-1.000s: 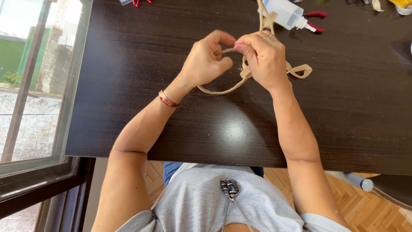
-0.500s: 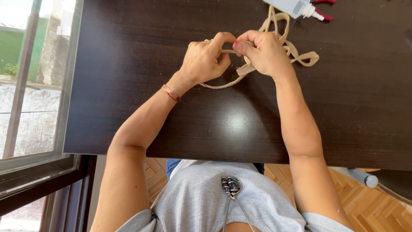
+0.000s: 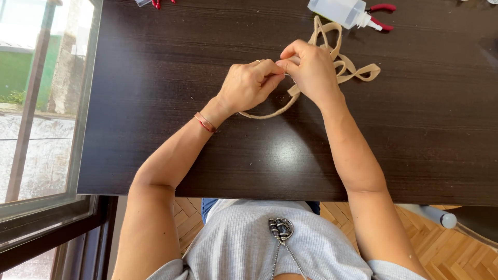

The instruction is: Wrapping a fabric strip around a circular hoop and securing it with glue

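Beige strap (image 3: 358, 70) on dark brown table (image 3: 155, 103), red-handled pliers (image 3: 383, 10)

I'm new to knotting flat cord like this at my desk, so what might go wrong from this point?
The loose beige cord lies looped over itself beyond the right hand, so it may tangle when pulled. Its far loop reaches the clear glue bottle, which a tug might drag. Both the left hand and right pinch one small spot, so the grip may slip.
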